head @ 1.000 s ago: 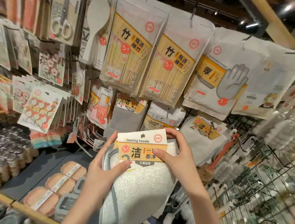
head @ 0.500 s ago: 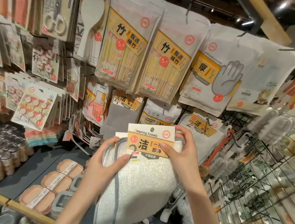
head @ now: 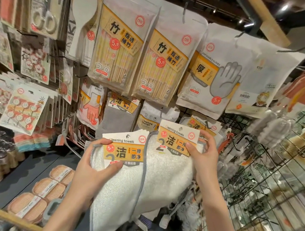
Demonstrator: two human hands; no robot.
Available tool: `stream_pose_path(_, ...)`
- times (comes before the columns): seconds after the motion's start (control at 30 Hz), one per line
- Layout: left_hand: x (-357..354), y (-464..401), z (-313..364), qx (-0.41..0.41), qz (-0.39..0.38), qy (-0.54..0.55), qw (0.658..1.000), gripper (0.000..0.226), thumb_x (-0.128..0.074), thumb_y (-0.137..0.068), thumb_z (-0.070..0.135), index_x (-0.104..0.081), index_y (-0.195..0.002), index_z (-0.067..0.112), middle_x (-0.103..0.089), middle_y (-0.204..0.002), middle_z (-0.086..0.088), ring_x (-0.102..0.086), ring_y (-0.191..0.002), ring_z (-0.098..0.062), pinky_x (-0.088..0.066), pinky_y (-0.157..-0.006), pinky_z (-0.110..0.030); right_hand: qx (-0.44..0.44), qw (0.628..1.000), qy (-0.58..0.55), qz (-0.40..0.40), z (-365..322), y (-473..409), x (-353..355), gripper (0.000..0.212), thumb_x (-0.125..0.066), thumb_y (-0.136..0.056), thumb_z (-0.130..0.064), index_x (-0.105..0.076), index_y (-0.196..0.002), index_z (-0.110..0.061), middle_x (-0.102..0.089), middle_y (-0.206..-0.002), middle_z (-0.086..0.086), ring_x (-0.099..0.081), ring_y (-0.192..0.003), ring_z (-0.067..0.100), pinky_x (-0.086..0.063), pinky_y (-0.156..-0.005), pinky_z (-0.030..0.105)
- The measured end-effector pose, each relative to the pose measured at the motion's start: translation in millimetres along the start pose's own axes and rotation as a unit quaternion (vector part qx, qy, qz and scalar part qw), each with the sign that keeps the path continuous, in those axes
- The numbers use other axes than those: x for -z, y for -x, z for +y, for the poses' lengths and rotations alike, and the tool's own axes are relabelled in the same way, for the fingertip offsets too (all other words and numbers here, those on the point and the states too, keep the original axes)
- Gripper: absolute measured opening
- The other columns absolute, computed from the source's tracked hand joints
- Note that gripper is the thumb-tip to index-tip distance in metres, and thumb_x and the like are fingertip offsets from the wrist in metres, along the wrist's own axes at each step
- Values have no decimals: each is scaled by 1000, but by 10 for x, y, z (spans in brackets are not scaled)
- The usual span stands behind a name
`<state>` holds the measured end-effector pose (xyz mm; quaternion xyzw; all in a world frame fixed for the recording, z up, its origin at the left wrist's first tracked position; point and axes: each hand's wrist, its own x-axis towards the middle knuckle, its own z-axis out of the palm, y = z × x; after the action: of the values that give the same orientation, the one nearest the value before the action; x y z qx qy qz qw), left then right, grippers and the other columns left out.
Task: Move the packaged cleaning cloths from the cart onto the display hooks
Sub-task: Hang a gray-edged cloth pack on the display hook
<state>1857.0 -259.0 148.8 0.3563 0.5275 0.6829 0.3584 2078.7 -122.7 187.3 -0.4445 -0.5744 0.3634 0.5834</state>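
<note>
Since half a second ago the two cloth packs have come apart: I now see my left hand (head: 95, 167) pinching the nearer cleaning towel pack (head: 121, 182) by its label card, thumb on the front. My right hand (head: 202, 153) pinches the second pack (head: 173, 165) by its card, raised toward the hanging towel packs (head: 205, 125). Both white cloths overlap, held below the bamboo stick bags (head: 116, 51) and glove bag (head: 212, 72), in front of the wire display rack (head: 254, 161).
</note>
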Motion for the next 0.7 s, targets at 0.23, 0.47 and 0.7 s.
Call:
stream_pose_path(0.23,44,-48,-38,14,23,12,1000,51,-78,-69,4,-59,-94,44,-72,-96,10,-64,-100,-18,-47,-90,-43,4,994,26,109,163,-388,280,48,-66,-80,5,-56,-112,-29,-54,-128,6,-54,-115,21,-52,-87,34)
stream_pose_path(0.47,11,-35,7,10,23,30,999,50,-75,-70,-2,-60,-94,39,-71,-95,6,-65,-86,-4,-45,-73,-26,-11,983,78,165,364,-628,504,50,-64,-82,2,-53,-123,-23,-48,-134,5,-46,-124,21,-42,-101,35)
stream_pose_path(0.7,-19,-37,-10,5,24,36,999,49,-74,-71,-3,-61,-91,40,-71,-95,7,-67,-89,-12,-47,-76,-29,-4,980,55,189,432,-725,544,52,-63,-83,4,-53,-124,-26,-50,-134,1,-46,-126,20,-42,-104,43)
